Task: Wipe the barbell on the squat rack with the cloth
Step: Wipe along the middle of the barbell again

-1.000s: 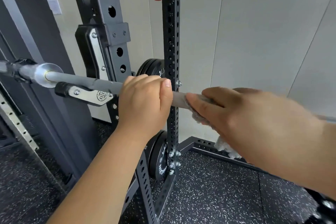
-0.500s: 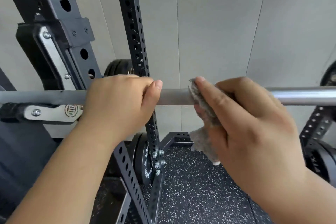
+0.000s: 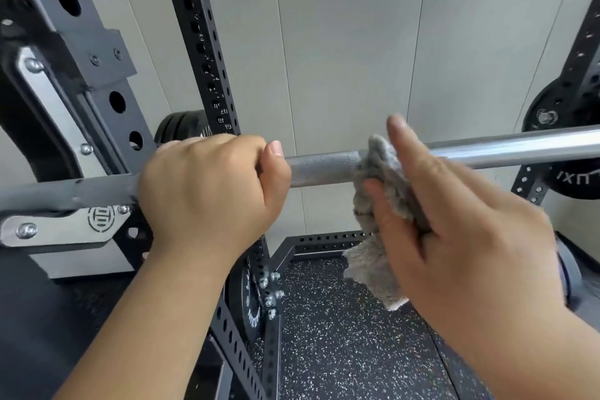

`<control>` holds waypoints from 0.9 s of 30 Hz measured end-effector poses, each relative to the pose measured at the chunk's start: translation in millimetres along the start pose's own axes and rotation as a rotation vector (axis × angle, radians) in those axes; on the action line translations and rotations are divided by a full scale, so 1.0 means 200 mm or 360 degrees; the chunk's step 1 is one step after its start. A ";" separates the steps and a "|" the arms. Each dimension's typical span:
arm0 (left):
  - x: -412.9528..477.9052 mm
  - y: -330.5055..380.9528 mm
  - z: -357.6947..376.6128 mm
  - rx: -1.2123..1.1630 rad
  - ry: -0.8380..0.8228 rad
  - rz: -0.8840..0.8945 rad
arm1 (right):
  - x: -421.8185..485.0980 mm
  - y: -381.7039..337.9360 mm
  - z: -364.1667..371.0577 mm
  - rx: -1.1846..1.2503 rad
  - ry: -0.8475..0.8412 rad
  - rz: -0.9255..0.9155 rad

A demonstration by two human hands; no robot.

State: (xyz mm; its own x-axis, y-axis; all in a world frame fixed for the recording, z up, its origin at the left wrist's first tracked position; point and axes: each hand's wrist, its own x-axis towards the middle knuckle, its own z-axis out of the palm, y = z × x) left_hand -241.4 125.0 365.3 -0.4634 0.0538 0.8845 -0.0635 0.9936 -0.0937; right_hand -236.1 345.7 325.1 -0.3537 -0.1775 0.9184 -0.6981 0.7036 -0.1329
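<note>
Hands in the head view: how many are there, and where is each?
2. The left hand grips the barbell near the rack upright; the right hand holds the cloth against it, further right. None appears hidden.

Squat rack point(image 3: 48, 10), black steel, with perforated upright point(image 3: 207, 52); silver-faced J-hook point(image 3: 65, 227) left of the upright, barbell point(image 3: 324, 167) lying across it; black plate point(image 3: 250, 299) stored low against the upright; base frame point(image 3: 324, 239) right of the upright, on speckled rubber floor point(image 3: 341, 351).
</note>
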 end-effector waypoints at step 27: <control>-0.01 -0.02 0.01 0.0011 0.0016 0.0061 | -0.03 -0.10 0.11 -0.0234 -0.0061 0.0086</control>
State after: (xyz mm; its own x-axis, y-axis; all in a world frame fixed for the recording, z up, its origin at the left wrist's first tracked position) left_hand -242.4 120.1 362.7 -0.4567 0.0930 0.8847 -0.0517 0.9901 -0.1308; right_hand -234.4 318.0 314.9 -0.4135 -0.1609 0.8962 -0.5797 0.8055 -0.1229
